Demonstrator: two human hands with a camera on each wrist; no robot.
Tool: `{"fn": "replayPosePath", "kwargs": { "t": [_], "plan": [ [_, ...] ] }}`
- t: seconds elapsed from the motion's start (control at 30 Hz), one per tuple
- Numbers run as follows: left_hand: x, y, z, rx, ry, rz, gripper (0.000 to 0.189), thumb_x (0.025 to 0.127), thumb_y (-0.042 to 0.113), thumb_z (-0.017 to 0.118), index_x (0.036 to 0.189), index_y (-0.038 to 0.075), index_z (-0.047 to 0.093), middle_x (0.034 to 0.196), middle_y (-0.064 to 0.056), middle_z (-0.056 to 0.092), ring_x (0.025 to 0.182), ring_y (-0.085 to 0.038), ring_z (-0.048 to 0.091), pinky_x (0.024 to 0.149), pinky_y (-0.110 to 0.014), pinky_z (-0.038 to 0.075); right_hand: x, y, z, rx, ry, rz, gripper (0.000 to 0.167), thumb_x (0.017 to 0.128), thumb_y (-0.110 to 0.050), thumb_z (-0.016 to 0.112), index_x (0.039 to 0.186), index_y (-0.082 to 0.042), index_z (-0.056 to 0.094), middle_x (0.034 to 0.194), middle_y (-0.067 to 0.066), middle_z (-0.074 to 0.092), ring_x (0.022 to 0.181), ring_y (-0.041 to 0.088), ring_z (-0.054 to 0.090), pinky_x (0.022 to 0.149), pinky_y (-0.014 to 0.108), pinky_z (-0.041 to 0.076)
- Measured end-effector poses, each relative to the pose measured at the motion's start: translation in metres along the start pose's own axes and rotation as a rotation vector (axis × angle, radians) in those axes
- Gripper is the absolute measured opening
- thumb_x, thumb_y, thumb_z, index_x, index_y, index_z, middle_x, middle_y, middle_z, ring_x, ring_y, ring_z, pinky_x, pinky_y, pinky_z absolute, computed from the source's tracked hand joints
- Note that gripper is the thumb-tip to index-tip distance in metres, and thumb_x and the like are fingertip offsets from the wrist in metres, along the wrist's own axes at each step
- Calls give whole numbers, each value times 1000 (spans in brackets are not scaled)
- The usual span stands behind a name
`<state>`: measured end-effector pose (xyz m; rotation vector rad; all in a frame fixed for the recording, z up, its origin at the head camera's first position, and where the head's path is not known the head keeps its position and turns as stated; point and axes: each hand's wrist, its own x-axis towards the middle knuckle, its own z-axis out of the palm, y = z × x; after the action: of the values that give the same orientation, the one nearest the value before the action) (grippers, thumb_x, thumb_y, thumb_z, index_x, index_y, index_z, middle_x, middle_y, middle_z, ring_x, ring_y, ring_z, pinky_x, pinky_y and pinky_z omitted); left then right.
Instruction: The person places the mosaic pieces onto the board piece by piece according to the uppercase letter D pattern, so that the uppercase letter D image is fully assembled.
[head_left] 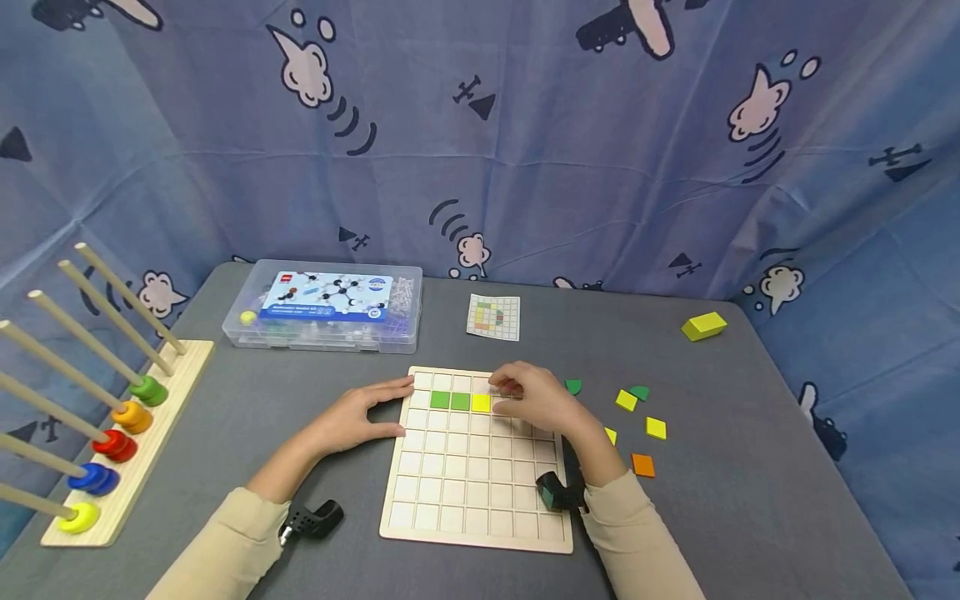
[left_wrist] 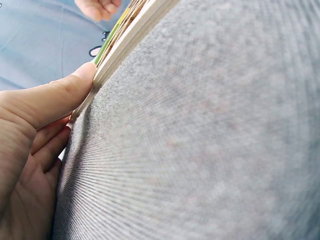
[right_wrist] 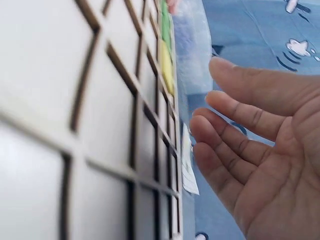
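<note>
A wooden grid board lies on the table, with two green square tiles and a yellow square tile side by side in its second row from the far edge. My left hand touches the board's left edge with thumb and fingertips, the fingers fairly straight. Over the board, just right of the yellow tile, hovers my right hand; in the right wrist view its fingers are loosely bent, apart from the thumb, and hold nothing.
Right of the board lie yellow tiles, an orange tile and green rounded pieces. A printed pattern card lies behind it. Around the back and left are a clear plastic case, a peg stand with rings and a yellow block.
</note>
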<state>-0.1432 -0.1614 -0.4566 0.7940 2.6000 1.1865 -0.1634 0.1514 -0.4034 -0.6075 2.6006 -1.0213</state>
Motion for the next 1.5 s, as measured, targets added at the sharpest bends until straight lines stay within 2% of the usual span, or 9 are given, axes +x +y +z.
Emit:
{"fn": "replayPosePath", "kwargs": {
  "t": [0.23, 0.53, 0.87, 1.07, 1.2, 1.37, 1.5],
  "plan": [
    [0, 0, 0, 3, -2, 5, 63, 81, 32, 74, 136, 10, 53, 148, 0, 43, 138, -24, 37, 109, -47, 33, -17, 12, -22, 31, 55, 15, 38, 87, -13, 69, 123, -3, 59, 119, 15, 61, 109, 31, 58, 95, 47, 48],
    [-1, 1, 0, -1, -7, -3, 63, 82, 31, 74, 137, 10, 52, 148, 0, 42, 138, -25, 36, 109, -47, 34, -35, 40, -46, 67, 123, 64, 41, 89, -15, 67, 126, -1, 57, 122, 17, 60, 112, 32, 56, 96, 48, 47],
    [0, 2, 0, 3, -1, 8, 63, 82, 32, 73, 136, 8, 53, 148, -3, 43, 137, -29, 38, 108, -49, 35, -47, 67, -61, 95, 175, 119, 43, 90, -17, 66, 127, 2, 55, 125, 21, 58, 113, 35, 56, 93, 49, 48],
    [-1, 2, 0, 6, 7, 14, 63, 82, 31, 74, 136, 8, 53, 148, -3, 43, 137, -29, 38, 107, -50, 35, -56, 75, -72, 69, 207, 173, 44, 92, -18, 64, 129, 2, 54, 127, 22, 57, 112, 35, 55, 91, 48, 49],
    [-1, 2, 0, 1, 6, 10, 63, 81, 32, 74, 136, 9, 53, 148, -3, 43, 137, -28, 38, 108, -49, 35, -65, 81, -80, 74, 224, 198, 46, 93, -19, 62, 131, 3, 51, 129, 24, 55, 116, 38, 53, 94, 50, 47],
    [0, 1, 2, 29, 33, 60, 62, 81, 31, 74, 134, 6, 54, 146, -7, 46, 134, -32, 41, 104, -51, 38, -75, 96, -87, 65, 248, 226, 46, 94, -20, 60, 133, 3, 49, 130, 25, 54, 117, 39, 52, 96, 51, 45],
    [0, 1, 3, 35, 37, 59, 61, 82, 30, 74, 134, 6, 55, 145, -6, 46, 134, -32, 41, 103, -50, 38, -79, 109, -89, 48, 275, 257, 44, 96, -18, 57, 133, 4, 49, 130, 26, 53, 116, 39, 53, 94, 51, 46]
  ]
}}
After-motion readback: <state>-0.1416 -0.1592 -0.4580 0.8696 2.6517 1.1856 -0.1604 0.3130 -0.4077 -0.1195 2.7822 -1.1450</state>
